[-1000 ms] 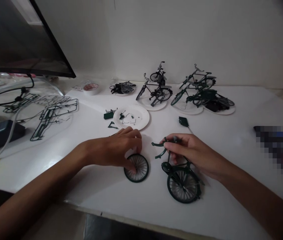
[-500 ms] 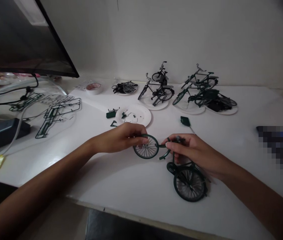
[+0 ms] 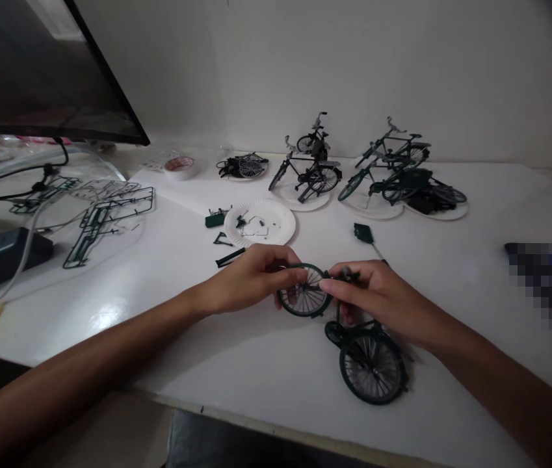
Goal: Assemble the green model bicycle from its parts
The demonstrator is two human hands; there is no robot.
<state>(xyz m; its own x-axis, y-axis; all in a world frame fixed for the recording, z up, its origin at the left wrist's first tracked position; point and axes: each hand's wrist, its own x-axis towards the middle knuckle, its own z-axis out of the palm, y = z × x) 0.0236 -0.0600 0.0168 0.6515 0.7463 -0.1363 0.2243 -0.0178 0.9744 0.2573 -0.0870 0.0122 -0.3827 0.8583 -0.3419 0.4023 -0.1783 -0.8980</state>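
My left hand [image 3: 256, 278] pinches the rim of a small spoked model bicycle wheel [image 3: 304, 294] with a dark green tyre, holding it up off the table. My right hand [image 3: 378, 300] grips the front of a dark green model bicycle [image 3: 371, 365], whose rear wheel rests on the white table [image 3: 227, 344]. The wheel touches my right fingers, and those fingers hide the front of the frame. I cannot tell whether the wheel is fitted to the bicycle.
Several finished model bicycles [image 3: 305, 172] stand on paper plates at the back. Nearer lies a paper plate of small parts [image 3: 259, 222]. Green sprue frames [image 3: 110, 224] lie left, below a monitor [image 3: 36, 65]. A pixelated object [image 3: 549, 286] sits right.
My left hand has lifted the wheel off the table and carried it right and up against my right hand. The bicycle has stayed in my right hand, and the view has shifted slightly.
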